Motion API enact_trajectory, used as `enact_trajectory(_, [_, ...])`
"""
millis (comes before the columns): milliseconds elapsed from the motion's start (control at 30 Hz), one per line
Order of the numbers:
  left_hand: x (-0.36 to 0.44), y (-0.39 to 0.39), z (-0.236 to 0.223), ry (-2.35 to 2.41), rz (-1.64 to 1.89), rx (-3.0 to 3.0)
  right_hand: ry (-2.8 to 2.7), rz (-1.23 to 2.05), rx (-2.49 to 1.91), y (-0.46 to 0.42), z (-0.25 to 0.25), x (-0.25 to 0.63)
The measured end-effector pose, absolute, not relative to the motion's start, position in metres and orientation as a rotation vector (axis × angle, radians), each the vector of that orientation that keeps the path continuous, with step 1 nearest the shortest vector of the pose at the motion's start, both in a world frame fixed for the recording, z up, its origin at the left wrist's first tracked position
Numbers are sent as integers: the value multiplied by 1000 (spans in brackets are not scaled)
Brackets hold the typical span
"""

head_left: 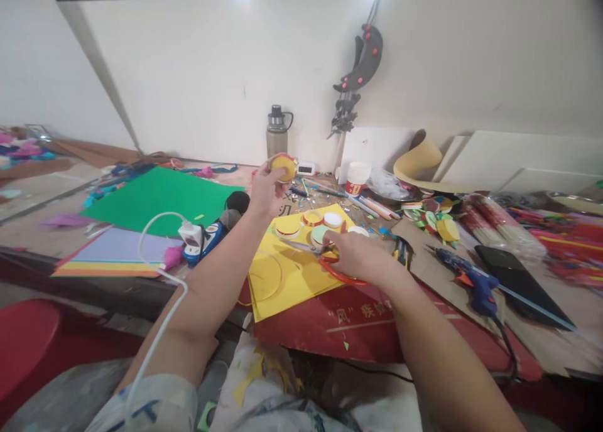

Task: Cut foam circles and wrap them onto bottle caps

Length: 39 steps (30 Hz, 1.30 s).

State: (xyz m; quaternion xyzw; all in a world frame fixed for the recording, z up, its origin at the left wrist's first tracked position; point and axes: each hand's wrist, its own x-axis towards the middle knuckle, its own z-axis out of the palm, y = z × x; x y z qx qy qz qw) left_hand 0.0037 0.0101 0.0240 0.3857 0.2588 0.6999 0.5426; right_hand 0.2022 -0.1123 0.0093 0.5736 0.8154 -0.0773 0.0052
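Raised over the back of the table, my left hand (267, 190) is closed round a small round piece with a yellow face (284, 167) and a reddish rim. My right hand (354, 253) grips scissors with red-orange handles (342, 275), their blades pointing left over yellow paper sheets (301, 278). Several small round pieces lie on the sheets, among them a yellow-topped disc (287, 229), a pale green disc (320, 234) beside the scissors and a white disc (333, 220). A circle outline (266, 275) shows at the sheets' left side.
Left lie a green sheet (164, 199), stacked coloured paper (117, 253) and a power strip (202, 243) with a white cable. Right are a blue glue gun (480, 287), a black phone (522, 284) and paper discs (431, 221). Behind stand a bottle (277, 134) and white tub (357, 178).
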Motion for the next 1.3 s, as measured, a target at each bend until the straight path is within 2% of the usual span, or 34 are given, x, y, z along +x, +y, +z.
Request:
enact_trajectory(200, [15,1,21,619,1556,1034,2726,-462,1552,-116,2,207])
enact_trajectory(300, [25,-3,12,660,1550,1123,2926,-432,1828,-113,5,210])
enact_trajectory(467, [45,-21,-2,778,1458,1400,3463,-184,2362,-100,3,215])
enact_trajectory(633, [57,-39,-3,794,1357,1461,3349,-208,2478,-92,0,215])
enact_trajectory(800, [62,-45,3,767,1296,1278,3246,-209,2531,-92,5,216])
enact_trajectory(1000, [60,-40,7,752,1019,1099,3222,-589,2515,-86,4,223])
enact_trajectory(1067, [58,-38,7,724,972,1081,3257,-626,2485,-84,3,224])
enact_trajectory(1300, [57,-36,9,691,906,940,3370,-202,2375,-85,5,221])
